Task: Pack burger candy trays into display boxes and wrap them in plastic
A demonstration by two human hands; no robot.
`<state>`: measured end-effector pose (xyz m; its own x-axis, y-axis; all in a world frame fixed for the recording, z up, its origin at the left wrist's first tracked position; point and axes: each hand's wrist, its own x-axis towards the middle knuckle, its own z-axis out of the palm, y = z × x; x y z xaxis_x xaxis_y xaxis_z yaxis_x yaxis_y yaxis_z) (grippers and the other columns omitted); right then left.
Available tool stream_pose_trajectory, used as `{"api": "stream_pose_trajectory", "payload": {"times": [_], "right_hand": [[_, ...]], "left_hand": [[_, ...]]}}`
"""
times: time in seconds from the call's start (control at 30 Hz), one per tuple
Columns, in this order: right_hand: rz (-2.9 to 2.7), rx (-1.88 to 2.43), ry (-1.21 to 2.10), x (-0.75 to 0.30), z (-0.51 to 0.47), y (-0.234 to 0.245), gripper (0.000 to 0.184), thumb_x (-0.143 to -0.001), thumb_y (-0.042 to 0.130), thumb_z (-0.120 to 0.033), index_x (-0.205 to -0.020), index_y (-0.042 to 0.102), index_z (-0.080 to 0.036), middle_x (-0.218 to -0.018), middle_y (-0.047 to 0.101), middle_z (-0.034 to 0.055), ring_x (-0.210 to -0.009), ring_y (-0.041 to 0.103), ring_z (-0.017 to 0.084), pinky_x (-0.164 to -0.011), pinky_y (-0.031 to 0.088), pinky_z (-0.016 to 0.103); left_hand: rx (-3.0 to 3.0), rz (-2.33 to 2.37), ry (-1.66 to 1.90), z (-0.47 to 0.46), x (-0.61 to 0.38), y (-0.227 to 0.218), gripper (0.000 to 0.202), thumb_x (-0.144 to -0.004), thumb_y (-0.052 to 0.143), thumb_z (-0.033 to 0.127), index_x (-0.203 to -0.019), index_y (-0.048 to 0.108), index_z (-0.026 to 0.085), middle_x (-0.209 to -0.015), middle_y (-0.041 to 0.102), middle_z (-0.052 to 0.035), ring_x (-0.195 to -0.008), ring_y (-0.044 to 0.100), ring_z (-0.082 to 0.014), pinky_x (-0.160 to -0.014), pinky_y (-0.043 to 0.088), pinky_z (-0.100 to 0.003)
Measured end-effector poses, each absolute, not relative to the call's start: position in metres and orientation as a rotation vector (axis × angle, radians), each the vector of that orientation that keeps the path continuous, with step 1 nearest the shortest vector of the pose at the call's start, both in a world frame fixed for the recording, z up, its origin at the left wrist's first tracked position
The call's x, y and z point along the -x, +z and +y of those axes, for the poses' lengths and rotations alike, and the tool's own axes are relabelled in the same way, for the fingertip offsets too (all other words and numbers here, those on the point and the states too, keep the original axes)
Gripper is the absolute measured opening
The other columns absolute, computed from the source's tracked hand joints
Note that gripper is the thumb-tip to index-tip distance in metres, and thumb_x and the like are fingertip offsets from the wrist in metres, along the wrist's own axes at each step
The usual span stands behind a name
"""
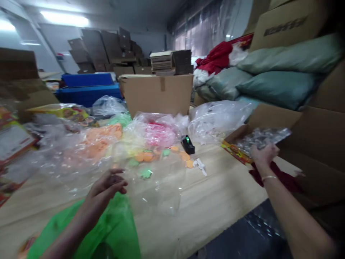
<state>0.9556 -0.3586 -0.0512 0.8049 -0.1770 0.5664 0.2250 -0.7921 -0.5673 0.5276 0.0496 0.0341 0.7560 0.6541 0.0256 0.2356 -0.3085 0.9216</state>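
Observation:
My left hand [109,185] hovers above the table with loosely bent fingers, thumb apart, and nothing visible in it. Below it lies a bright green sheet or bag [115,223]. At the right, my right hand [265,154] closes at the edge of a clear plastic packet [262,136] over an open cardboard box [272,117]; blur hides the exact grip. A clear plastic bag [161,194] lies flat on the table. Orange cutouts [148,156], a green cutout [146,173] and a white piece [199,165] lie mid-table, near a black tape dispenser [188,144].
Clear bags with orange pieces [99,142] and pink pieces [160,133] cover the back of the wooden table [215,201]. Behind them stands a large cardboard box [159,94]. Stuffed sacks [277,86] are piled at the right, beside brown cartons [326,133]. A dark red cloth [283,178] hangs below my right hand.

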Motion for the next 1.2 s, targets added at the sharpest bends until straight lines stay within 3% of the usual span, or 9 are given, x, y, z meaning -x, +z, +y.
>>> {"api": "stream_pose_trajectory", "payload": {"times": [0.1,0.2,0.27,0.47,0.6,0.73,0.9,1.03,1.2], "right_hand": [[-0.142,2.275,-0.702,-0.940,-0.338,-0.065,0.045,-0.078,0.062,-0.040,-0.111,0.064,-0.010,-0.132,0.050,0.0257,-0.132,0.037,0.048,-0.106,0.030,0.065],[-0.370,2.176,-0.380,-0.905,-0.307,-0.060,0.043,-0.079,0.059,-0.049,-0.100,0.068,-0.012,-0.109,0.067,0.0182,-0.111,0.059,0.037,-0.097,0.045,0.055],[-0.553,2.018,-0.198,-0.871,-0.279,-0.046,0.045,-0.085,0.054,-0.053,-0.104,0.067,-0.015,-0.107,0.069,0.0136,-0.102,0.064,0.029,-0.092,0.050,0.045],[-1.048,1.506,0.320,-0.761,-0.191,0.008,0.046,-0.090,0.057,-0.053,-0.122,0.062,-0.021,-0.126,0.064,0.0096,-0.110,0.062,0.022,-0.091,0.051,0.036],[-1.134,1.559,0.348,-0.730,-0.152,0.020,0.046,-0.081,0.070,-0.044,-0.117,0.068,-0.017,-0.105,0.070,0.0076,-0.078,0.062,0.016,-0.068,0.050,0.029],[-1.039,1.515,0.278,-0.716,-0.130,0.023,0.042,-0.080,0.068,-0.044,-0.109,0.072,-0.014,-0.078,0.066,0.0020,-0.067,0.056,0.013,-0.059,0.045,0.027],[-0.902,1.372,0.193,-0.689,-0.100,0.027,0.048,-0.078,0.071,-0.047,-0.114,0.070,-0.015,-0.083,0.070,0.0033,-0.071,0.062,0.015,-0.059,0.048,0.027],[-0.871,1.298,0.225,-0.662,-0.065,0.028,0.048,-0.077,0.072,-0.050,-0.112,0.069,-0.017,-0.090,0.073,0.0046,-0.075,0.066,0.017,-0.061,0.052,0.028],[-0.914,1.204,0.290,-0.626,-0.013,0.024,0.046,-0.078,0.071,-0.051,-0.110,0.068,-0.018,-0.096,0.074,0.0075,-0.076,0.068,0.018,-0.061,0.054,0.029]], "left_hand": [[-1.818,0.680,0.449,0.040,-0.537,0.035,0.046,-0.067,0.070,0.046,-0.104,0.061,0.019,-0.076,0.069,-0.0032,-0.065,0.066,-0.0222,-0.056,0.044,-0.029],[-1.808,0.689,0.402,0.043,-0.537,0.031,0.046,-0.068,0.068,0.042,-0.107,0.059,0.019,-0.077,0.068,-0.0022,-0.066,0.066,-0.0216,-0.052,0.037,-0.026],[-1.797,0.701,0.373,0.047,-0.534,0.028,0.045,-0.067,0.068,0.040,-0.106,0.059,0.019,-0.077,0.068,-0.0015,-0.065,0.067,-0.0211,-0.052,0.035,-0.026],[-1.774,0.703,0.325,0.041,-0.520,0.027,0.047,-0.063,0.070,0.039,-0.103,0.059,0.017,-0.071,0.068,-0.0001,-0.060,0.066,-0.0205,-0.051,0.032,-0.026],[-1.740,0.692,0.375,0.039,-0.503,0.035,0.055,-0.059,0.075,0.041,-0.105,0.059,0.016,-0.071,0.069,-0.0008,-0.057,0.065,-0.0202,-0.050,0.033,-0.026],[-1.580,0.735,0.690,0.067,-0.466,0.047,0.061,-0.059,0.079,0.045,-0.111,0.061,0.020,-0.088,0.073,-0.0038,-0.078,0.068,-0.0200,-0.062,0.041,-0.026],[-1.358,1.029,1.176,0.131,-0.380,0.035,0.050,-0.051,0.078,0.041,-0.093,0.062,0.021,-0.079,0.069,0.0019,-0.070,0.063,-0.0132,-0.062,0.038,-0.022],[-1.252,1.329,1.147,0.154,-0.304,0.006,0.046,-0.045,0.073,0.043,-0.082,0.060,0.019,-0.070,0.066,0.0012,-0.060,0.060,-0.0145,-0.059,0.036,-0.024],[-1.361,1.291,1.086,0.135,-0.259,-0.005,0.054,-0.047,0.080,0.049,-0.088,0.064,0.016,-0.075,0.071,-0.0050,-0.068,0.064,-0.0199,-0.065,0.041,-0.029]]}}
